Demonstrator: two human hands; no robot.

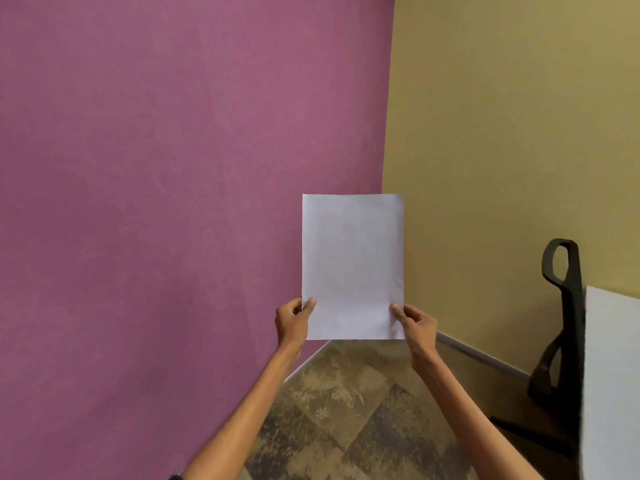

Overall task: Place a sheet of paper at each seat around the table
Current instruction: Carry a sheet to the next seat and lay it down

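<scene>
The sheet of paper [352,265] stands upright between the left grip [294,317] and right grip [414,320], each pinching a lower side edge, so I'd pinch lightly, swing toward the bench [613,375] right of the right grip, and lay it flat.

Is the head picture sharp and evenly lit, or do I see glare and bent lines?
Head view: the light is soft and even, with no glare on the paper. Head view: the whole frame is slightly soft, with blotchy grain on the purple wall. Head view: the wall corner leans, which is probably wide-angle distortion.
</scene>
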